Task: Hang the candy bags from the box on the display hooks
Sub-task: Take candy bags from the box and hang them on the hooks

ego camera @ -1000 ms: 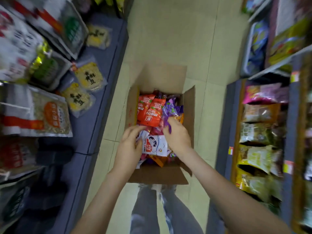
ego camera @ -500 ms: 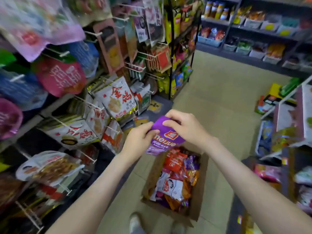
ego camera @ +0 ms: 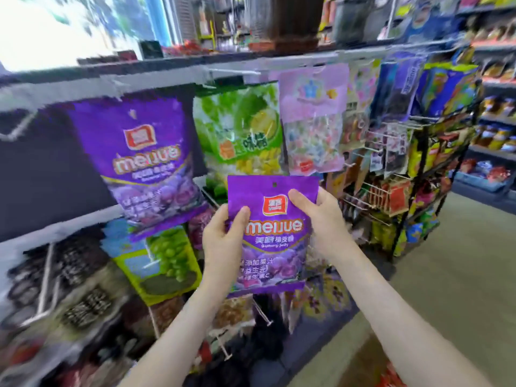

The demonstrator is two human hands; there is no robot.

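Both hands hold a purple gummy candy bag [ego camera: 272,241] upright in front of the display. My left hand [ego camera: 223,241] grips its left edge and my right hand [ego camera: 321,216] grips its upper right edge. The bag's hang hole is at its top centre. A larger matching purple bag [ego camera: 145,163] hangs on the display up and to the left. A bare hook [ego camera: 234,71] sticks out from the top rail above the green bag. The box is almost out of sight; only a scrap of red packaging [ego camera: 391,378] shows at the bottom right.
A green durian candy bag [ego camera: 240,129] and a pale purple bag [ego camera: 312,118] hang behind the held bag. A green grape bag [ego camera: 162,263] hangs lower left. A black wire rack [ego camera: 413,191] of snacks stands to the right beside the tan floor [ego camera: 458,275].
The purple bag has come out of the box and risen to the upper display. My view has swung up from the box to the hanging bags.
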